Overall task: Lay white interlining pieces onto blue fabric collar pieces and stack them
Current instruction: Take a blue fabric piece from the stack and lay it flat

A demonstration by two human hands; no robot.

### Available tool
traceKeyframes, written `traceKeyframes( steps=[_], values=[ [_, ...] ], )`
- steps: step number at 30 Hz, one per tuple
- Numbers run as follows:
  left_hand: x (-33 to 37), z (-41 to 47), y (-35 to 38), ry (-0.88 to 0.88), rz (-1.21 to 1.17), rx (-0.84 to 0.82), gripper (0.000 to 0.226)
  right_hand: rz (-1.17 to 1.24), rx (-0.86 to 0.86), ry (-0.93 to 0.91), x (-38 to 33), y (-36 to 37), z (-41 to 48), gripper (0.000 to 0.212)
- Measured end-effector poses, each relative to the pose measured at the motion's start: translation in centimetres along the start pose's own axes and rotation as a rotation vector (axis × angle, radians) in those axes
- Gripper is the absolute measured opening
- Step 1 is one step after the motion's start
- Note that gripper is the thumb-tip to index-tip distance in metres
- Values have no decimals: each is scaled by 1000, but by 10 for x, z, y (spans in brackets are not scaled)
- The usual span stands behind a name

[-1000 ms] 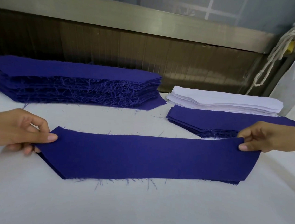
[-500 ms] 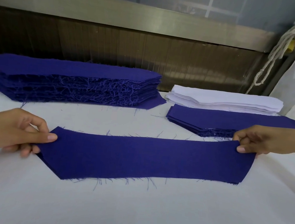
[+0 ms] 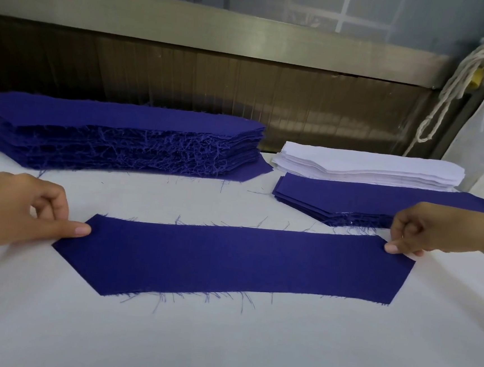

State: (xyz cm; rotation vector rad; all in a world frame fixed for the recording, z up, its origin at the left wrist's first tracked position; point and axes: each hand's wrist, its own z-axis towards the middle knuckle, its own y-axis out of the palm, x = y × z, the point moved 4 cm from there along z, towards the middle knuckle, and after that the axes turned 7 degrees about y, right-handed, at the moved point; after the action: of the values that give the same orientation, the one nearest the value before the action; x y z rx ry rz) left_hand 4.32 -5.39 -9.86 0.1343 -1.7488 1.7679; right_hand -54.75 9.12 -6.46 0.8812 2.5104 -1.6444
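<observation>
- One blue collar piece [image 3: 233,263] is lying flat on the bench [image 3: 221,342], right in the middle. Long strip shape, pointed at the left end, slanted cut at the right, matte woven cloth with loose threads hanging off the near edge.
- Left hand [image 3: 19,210] has the left tip of it, thumb flat on top and the fingers [image 3: 55,200] curled in narrow. Can't really tell if they're under the cloth or just beside it.
- Right hand [image 3: 433,229] is pinching the far right corner, thumb on top, fingers tucked in tight around it.
- Back left there's a tall blue stack [image 3: 121,140], same collar shape, and the cut edges are super fuzzy, frayed thread everywhere.
- Back right, the white interlining stack [image 3: 371,166]: thin, smooth, clean-edged sheets, a bit wavy along the front.
- Just in front of that and touching it is a low blue stack [image 3: 365,200], only a few layers, neat pointed left end.
- Bench top is a plain white cloth-looking surface with stray blue threads scattered on it.
- White braided cord [image 3: 453,93] hangs in the top right corner, by the wall.
</observation>
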Motion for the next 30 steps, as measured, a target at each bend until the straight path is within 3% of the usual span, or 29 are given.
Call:
traceKeyframes(
  steps=[5, 9, 14, 18, 23, 26, 30],
  values=[
    [-4, 3, -7, -10, 22, -1, 76, -43, 78, 9, -2, -1, 0, 46],
    [6, 1, -5, -21, 51, -9, 75, -90, 116, 7, -4, -1, 1, 31],
    [20, 0, 0, -8, 87, -9, 77, -96, 75, -4, -7, 0, 4, 7],
    [30, 0, 3, -8, 59, -89, 81, -57, 18, -48, -9, 4, 4, 3],
    [32, 0, 6, 5, 24, -138, 80, -8, -42, -226, -14, 9, 6, 18],
    [27, 2, 8, 57, 13, -125, 81, 163, -91, -229, -16, 7, 3, 6],
    [17, 6, 10, 140, -10, -121, 86, 137, -174, -232, -8, 3, 4, 41]
  ],
)
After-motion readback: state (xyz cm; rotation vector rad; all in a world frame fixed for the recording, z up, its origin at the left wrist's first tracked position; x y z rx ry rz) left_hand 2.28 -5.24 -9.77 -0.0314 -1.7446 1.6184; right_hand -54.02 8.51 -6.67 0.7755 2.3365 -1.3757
